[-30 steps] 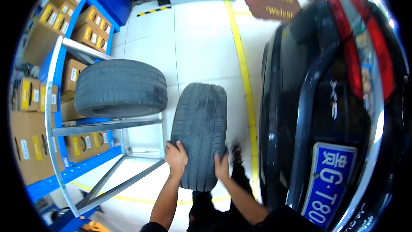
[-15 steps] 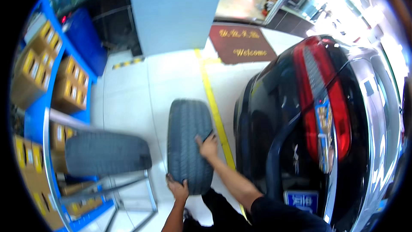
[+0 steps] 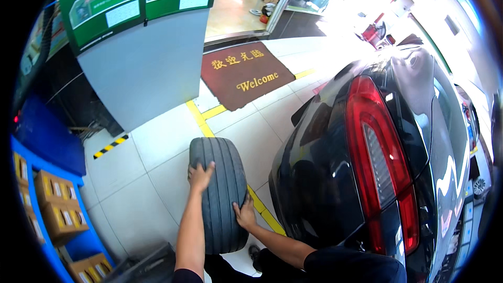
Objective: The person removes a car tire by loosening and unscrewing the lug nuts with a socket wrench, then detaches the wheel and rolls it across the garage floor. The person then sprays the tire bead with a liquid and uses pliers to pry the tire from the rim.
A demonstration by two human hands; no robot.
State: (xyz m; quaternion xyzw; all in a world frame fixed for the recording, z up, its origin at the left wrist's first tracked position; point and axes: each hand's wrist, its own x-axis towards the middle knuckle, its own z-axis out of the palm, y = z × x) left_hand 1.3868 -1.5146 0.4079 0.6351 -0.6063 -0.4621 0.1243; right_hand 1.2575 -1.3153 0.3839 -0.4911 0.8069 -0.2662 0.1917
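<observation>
A black tire (image 3: 222, 188) stands upright on its tread in front of me, with long grooves running along its face. My left hand (image 3: 200, 176) grips the upper left edge, its thumb lying on the tread. Lower down on the opposite side, my right hand (image 3: 245, 214) holds the right edge, thumb on the tread and the other fingers partly hidden against the sidewall. The tire's near bottom end lies close to my legs and a shoe (image 3: 254, 254).
Close on the right stands a dark car (image 3: 319, 178) with a red tail light (image 3: 361, 120). A brown doormat (image 3: 246, 76) lies ahead, beside a grey cabinet (image 3: 146, 68). Blue shelving (image 3: 86, 243) with boxes fills the lower left. A yellow line (image 3: 267, 215) crosses the tiled floor.
The view has swung and moved toward the doormat and cabinet. My left hand has shifted up the tire's left edge, my right hand down its right edge. The second tire on the stand has left view.
</observation>
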